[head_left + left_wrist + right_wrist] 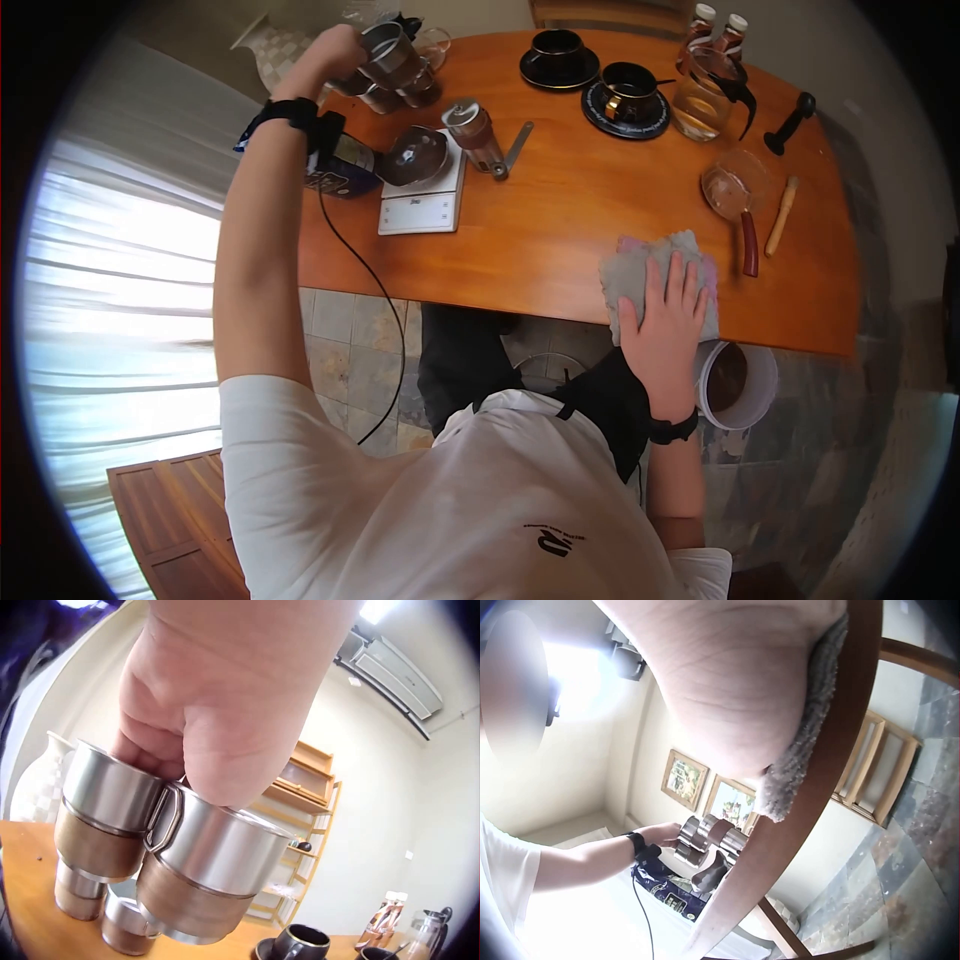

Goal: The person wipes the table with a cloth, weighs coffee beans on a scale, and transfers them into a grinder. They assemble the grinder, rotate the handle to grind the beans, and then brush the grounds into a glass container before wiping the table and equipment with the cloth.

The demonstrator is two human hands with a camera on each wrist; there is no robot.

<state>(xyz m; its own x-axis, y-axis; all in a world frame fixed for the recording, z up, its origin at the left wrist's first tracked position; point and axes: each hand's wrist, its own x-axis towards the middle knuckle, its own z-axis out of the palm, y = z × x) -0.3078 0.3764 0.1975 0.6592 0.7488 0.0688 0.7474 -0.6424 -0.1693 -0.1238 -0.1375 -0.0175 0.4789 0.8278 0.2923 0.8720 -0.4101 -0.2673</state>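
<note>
At the table's far left my left hand [335, 55] grips two steel cups with brown bands together by their rims. In the left wrist view the fingers dip into one steel cup [112, 787] and the thumb lies inside the rim of the other steel cup [225, 851], which has a wire handle. Two smaller cups of the same look, a left one [77, 892] and a right one [127, 930], stand on the table under them. My right hand [665, 325] rests with fingers spread on a grey cloth [622, 280] at the front edge; a pink cloth peeks out beneath.
A white scale [418, 215] bears a dark bowl [415, 155], with a hand grinder [472, 135] beside it. Black cups on saucers [625, 115], a glass pot [705, 105], a red-handled strainer [727, 193] and a wooden stick [782, 215] lie rightward. A bucket [755, 390] stands below the edge.
</note>
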